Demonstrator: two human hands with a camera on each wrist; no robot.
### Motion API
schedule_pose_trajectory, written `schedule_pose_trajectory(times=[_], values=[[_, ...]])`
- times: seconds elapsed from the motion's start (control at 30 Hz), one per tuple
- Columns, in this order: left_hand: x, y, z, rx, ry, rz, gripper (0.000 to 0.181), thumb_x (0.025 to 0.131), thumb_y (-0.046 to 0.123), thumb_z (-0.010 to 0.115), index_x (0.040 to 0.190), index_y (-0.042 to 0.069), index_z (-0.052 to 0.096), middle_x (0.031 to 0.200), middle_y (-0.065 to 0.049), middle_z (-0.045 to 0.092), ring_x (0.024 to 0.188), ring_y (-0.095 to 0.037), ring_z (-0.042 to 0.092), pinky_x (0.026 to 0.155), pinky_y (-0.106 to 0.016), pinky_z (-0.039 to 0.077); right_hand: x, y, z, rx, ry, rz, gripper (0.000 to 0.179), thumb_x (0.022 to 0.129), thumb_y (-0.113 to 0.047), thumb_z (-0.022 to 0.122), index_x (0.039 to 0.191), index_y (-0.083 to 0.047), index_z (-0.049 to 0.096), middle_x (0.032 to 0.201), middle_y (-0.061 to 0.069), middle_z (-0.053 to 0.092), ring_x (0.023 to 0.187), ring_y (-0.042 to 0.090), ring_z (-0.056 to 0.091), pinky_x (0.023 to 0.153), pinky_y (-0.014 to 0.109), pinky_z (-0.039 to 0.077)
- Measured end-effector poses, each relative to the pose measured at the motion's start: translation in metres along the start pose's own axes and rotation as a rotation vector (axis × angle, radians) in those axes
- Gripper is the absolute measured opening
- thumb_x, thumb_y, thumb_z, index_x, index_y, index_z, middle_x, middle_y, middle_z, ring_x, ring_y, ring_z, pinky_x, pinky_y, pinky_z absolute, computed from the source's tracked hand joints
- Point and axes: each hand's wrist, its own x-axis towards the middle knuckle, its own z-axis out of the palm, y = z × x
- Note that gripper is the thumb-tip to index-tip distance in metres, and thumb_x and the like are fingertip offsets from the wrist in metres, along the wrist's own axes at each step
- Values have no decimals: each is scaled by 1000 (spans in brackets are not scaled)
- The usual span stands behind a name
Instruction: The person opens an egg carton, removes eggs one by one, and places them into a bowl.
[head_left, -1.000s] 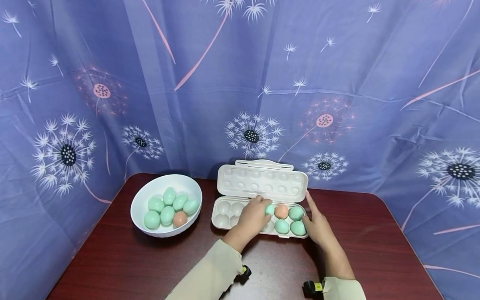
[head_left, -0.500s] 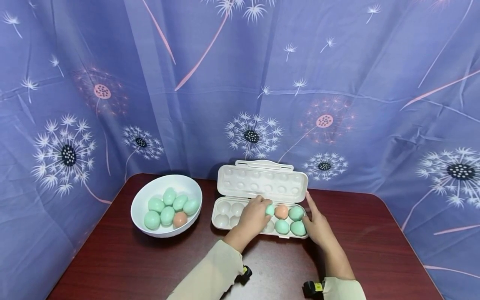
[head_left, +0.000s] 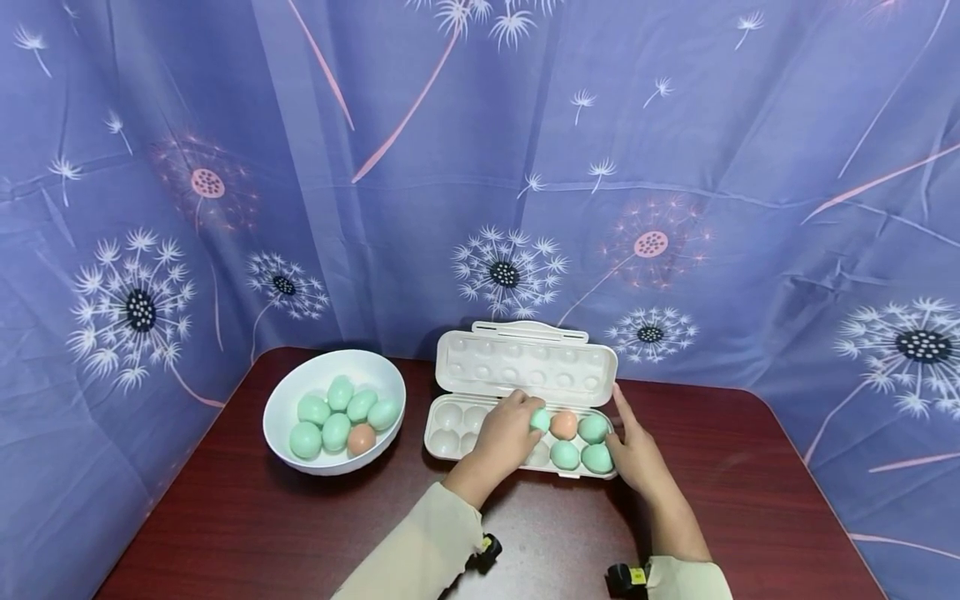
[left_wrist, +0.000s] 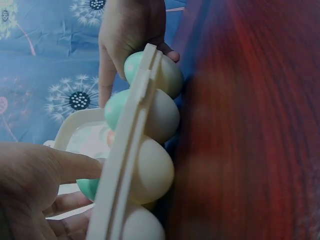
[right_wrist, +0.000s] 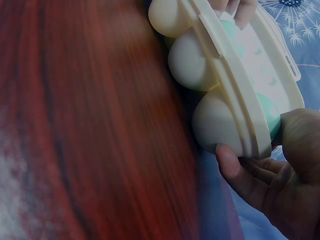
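In the head view a cream plastic egg carton (head_left: 525,367) lies with its lid raised, near the back of the table. My left hand (head_left: 506,429) reaches over its middle and pinches a green egg (head_left: 539,419) at a back-row cup. To the right of that egg sit a brown egg (head_left: 564,425) and several green ones, while the cups at the left end hold nothing. My right hand (head_left: 637,454) grips the carton's right end, index finger stretched up to the lid's corner. The right wrist view shows its thumb (right_wrist: 228,161) against the outside of an end cup.
To the left stands a white bowl (head_left: 273,421) holding several green eggs and a brown egg (head_left: 362,439). The dark red table (head_left: 750,467) meets a blue dandelion-print curtain (head_left: 405,233) behind the carton.
Both hands, the pinched egg and the carton stay in place. The whole head view has shifted very slightly.
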Motion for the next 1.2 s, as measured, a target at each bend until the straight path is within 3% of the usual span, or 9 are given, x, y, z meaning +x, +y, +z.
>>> schedule_pose_trajectory(times=[0.53,0.9,1.2], values=[[-17,-9,-30,-125,67,-23,37,88,19,78,123,18,67,117,-4,62,94,-19,69,79,-32,57,0,-2,0,-1,-8,-13,83,98,-7,49,164,-31,4,132,24,62,106,33,64,91,48,50],[-34,-15,-46,-120,108,-19,43,88,20,79,129,16,67,119,-3,63,100,-18,69,85,-35,58,1,3,0,-12,-4,-20,83,98,-9,49,164,-32,3,132,25,62,109,36,64,92,51,49],[-45,-29,-67,-111,157,-78,44,87,22,80,129,15,67,119,-3,63,97,-23,70,82,-39,58,0,1,0,-8,-2,-19,83,98,-6,49,164,-31,4,130,25,63,104,33,64,90,49,49]])
